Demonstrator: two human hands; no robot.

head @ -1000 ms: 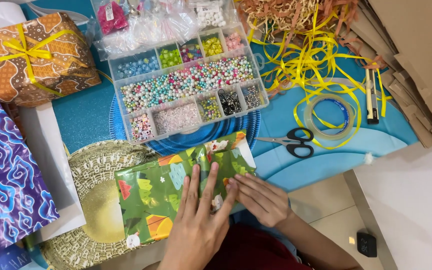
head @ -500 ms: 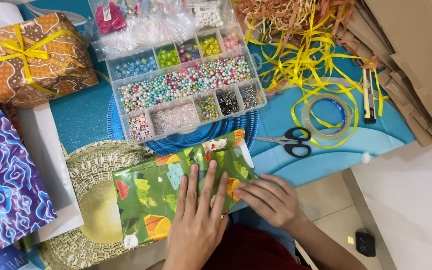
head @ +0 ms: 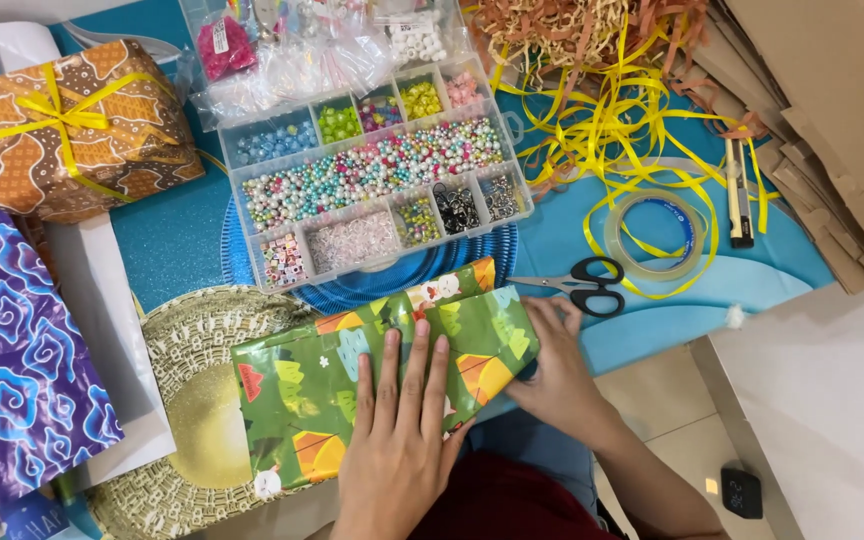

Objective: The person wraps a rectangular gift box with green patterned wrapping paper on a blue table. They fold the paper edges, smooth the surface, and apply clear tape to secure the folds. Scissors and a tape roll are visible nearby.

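Head view: green wrapped parcel [head: 352, 385] lies under the flat left hand [head: 399, 440], while the right hand [head: 552, 365] grips its right end.

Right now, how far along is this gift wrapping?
Done: green patterned paper already covers the box top. In hand: the left hand presses it flat while the right hand works the right end. Left: no tape or ribbon shows on it; tape roll and yellow ribbon lie unused.

Bright, even light; sharp focus, faint shadows.
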